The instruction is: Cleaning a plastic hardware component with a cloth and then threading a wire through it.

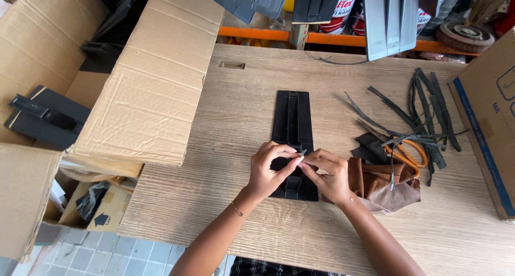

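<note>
Left hand (268, 171) and right hand (327, 174) pinch 1 small strip (302, 154) over the black panel (292, 131); grip should stay firm.

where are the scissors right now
In the head view the orange-handled scissors lie on the table right of the hands, under a tangle of black strips and just above the brown cloth.

The scene is bright, with soft and even daylight. Shadows on the bench (225, 147) are weak and short, lying close under things. There is no strong glare. The picture is sharp in the middle, and the edges bend slightly outward.
</note>
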